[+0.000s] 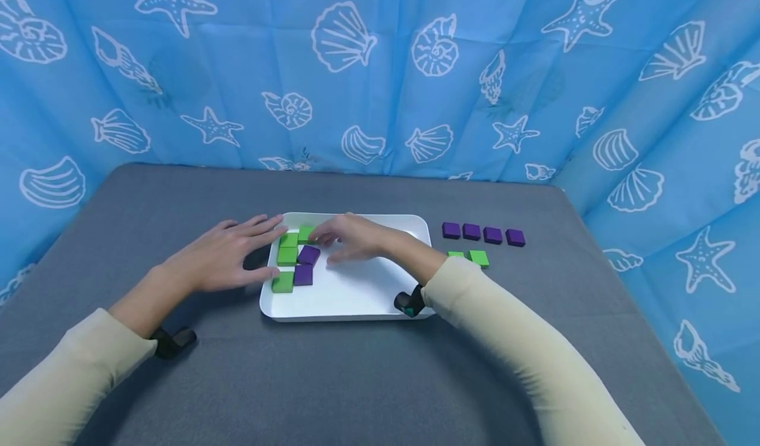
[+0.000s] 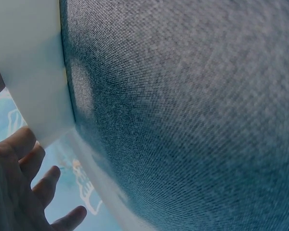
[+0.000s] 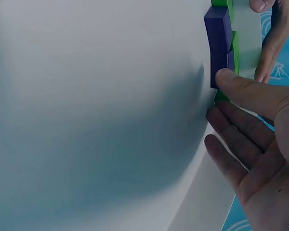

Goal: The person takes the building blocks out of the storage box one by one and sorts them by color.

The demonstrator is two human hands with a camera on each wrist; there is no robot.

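A white tray (image 1: 356, 294) lies on the table with several green blocks (image 1: 282, 282) along its left end. Beside them are two purple blocks (image 1: 303, 275), the upper one turned at an angle. My left hand (image 1: 228, 256) spreads over the tray's left rim, fingers fairly straight, holding nothing. Inside the tray, my right hand (image 1: 353, 238) reaches to the far-left green block (image 1: 306, 234), fingertips at its right side. Its thumb (image 3: 229, 79) stands apart from the fingers and overlaps a purple block in the right wrist view; whether it touches is unclear.
Right of the tray, several purple blocks (image 1: 492, 235) form a row. Two green blocks (image 1: 477, 258) sit in front of them, one partly covered by the right sleeve. A grey cloth (image 1: 332, 386) covers the table; a blue shell-print curtain (image 1: 380, 90) hangs behind.
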